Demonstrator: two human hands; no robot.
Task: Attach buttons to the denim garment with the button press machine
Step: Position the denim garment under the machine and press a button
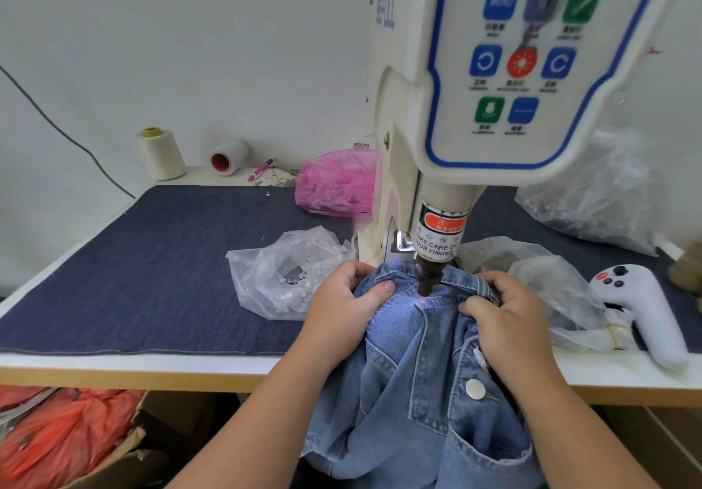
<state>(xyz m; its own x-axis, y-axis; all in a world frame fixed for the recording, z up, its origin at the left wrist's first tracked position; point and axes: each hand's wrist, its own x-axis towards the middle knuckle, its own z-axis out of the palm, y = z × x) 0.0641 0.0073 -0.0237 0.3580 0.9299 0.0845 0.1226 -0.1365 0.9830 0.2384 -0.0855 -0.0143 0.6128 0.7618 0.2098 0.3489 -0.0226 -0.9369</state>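
Now, jacket (418, 367): soft, light-wash denim, draped from under the press over the front edge of the surface (152, 361) and hanging toward my lap; its upper edge lies bunched beneath the plunger.
Left hand (342, 310): my fingers are curled over a fold of denim left of the plunger, thumb laid flat on top, pinching the cloth.
Right hand (509, 321): my fingers are curled round a bunched seam right of the plunger, gripping it and pulling the panel flat between my two hands.
Press (494, 71): cream body with a blue-edged button panel; a warning label about fingers wraps the column.
Plunger (428, 279): dark tip standing just above the denim, a small red light dot on the cloth just below it.
Button (475, 389): one pale round button already set on the placket lower down, near my right wrist.
Handling, as I judge it: the cloth is limp and fairly heavy where it hangs, so it will tend to slide off the edge; thick seams are stiff and give the surest hold. I would hold on both sides of the target, thumbs well clear of the tip.
Clear bag (281, 276): crumpled plastic just beside my left hand, small shiny pieces inside.
White handset (642, 306): lying on the dark denim mat (152, 260) to my right.
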